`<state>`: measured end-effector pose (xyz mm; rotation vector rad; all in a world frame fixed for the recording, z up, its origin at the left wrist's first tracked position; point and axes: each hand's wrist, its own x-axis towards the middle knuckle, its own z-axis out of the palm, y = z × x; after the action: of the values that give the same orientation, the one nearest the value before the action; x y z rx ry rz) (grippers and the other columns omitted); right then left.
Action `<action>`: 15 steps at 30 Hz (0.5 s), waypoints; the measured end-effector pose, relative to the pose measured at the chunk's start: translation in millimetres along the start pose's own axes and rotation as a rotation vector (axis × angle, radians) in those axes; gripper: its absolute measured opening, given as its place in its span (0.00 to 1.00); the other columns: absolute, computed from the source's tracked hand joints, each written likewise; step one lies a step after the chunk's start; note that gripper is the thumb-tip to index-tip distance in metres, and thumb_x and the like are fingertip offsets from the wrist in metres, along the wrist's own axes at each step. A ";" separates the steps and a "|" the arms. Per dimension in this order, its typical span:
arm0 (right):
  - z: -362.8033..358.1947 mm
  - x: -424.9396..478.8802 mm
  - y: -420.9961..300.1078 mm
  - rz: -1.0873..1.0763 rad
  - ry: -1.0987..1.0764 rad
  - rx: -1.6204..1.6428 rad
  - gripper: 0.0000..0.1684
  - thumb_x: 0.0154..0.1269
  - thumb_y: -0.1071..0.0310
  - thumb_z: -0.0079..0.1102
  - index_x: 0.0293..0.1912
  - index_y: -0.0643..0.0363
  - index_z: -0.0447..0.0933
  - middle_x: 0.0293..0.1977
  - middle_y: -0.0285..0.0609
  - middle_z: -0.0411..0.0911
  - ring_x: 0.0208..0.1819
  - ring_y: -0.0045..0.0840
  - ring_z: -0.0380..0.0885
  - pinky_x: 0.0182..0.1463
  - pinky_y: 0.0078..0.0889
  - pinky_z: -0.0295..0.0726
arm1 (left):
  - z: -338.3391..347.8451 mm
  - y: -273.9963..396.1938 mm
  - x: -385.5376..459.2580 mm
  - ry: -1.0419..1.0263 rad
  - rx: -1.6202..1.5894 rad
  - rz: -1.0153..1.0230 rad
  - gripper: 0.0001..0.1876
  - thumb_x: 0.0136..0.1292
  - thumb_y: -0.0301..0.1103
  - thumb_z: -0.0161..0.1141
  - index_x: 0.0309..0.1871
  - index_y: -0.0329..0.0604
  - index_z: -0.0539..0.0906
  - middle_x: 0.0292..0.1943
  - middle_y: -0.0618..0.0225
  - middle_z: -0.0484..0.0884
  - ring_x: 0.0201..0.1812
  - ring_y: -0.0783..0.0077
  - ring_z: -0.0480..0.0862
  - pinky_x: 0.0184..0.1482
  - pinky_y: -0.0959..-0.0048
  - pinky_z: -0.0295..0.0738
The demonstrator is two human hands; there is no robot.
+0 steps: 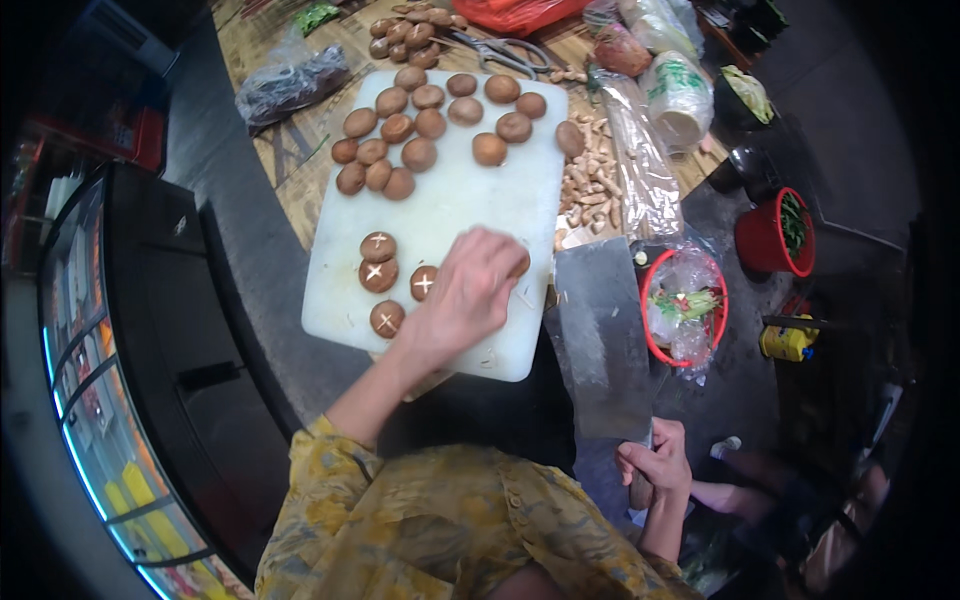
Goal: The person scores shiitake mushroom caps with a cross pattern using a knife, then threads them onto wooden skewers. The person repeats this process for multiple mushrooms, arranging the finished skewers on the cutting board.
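Note:
My left hand (476, 289) is over the lower right of a white cutting board (465, 202), its fingers closed around a brown mushroom cap (522, 265) that is mostly hidden. Beside it on the board lie several mushrooms with white crosses cut in their caps (378, 275). Uncut shiitake-like mushrooms (418, 154) are spread over the board's far half. My right hand (660, 459) grips the wooden handle of a broad cleaver (604, 341), whose blade extends forward just right of the board, flat side towards the camera.
Cut mushroom stems (592, 176) and a clear plastic package (641, 157) lie right of the board. Metal scissors (502, 54), more crossed mushrooms (405, 37) and a bagged item (292, 82) lie beyond. A red-rimmed bin (651, 330) and a red bucket (765, 236) stand right. Another person's arm (724, 496) shows lower right.

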<state>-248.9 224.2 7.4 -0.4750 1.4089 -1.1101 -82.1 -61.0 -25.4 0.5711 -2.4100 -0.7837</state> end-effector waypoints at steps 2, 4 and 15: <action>2.0 2.9 -7.1 -0.028 -0.029 -0.164 0.06 0.57 0.78 0.60 0.35 0.70 0.76 0.19 0.35 0.74 0.16 0.15 0.73 0.20 0.18 0.71 | -0.1 16.5 -34.7 0.073 -0.055 -0.103 0.14 0.48 0.14 0.60 0.40 0.35 0.79 0.40 0.59 0.79 0.41 0.58 0.78 0.45 0.68 0.73; 9.4 6.1 -14.7 -0.018 -0.044 -0.249 0.05 0.58 0.76 0.60 0.35 0.69 0.76 0.19 0.34 0.74 0.16 0.14 0.73 0.20 0.17 0.71 | 7.5 20.1 -50.1 0.159 -0.146 -0.199 0.14 0.48 0.14 0.60 0.40 0.35 0.79 0.41 0.59 0.79 0.43 0.60 0.79 0.46 0.69 0.73; 48.6 4.0 -36.6 -0.346 -0.008 -1.167 0.12 0.56 0.74 0.58 0.40 0.67 0.70 0.24 0.52 0.75 0.26 0.45 0.76 0.32 0.40 0.73 | 15.0 2.6 -41.8 0.236 -0.168 -0.223 0.16 0.45 0.14 0.61 0.41 0.32 0.79 0.42 0.54 0.78 0.45 0.52 0.78 0.47 0.62 0.74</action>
<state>-216.7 187.8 44.2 -1.5825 1.9211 -0.4149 -59.7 -30.6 -49.0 0.8244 -2.0667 -0.9439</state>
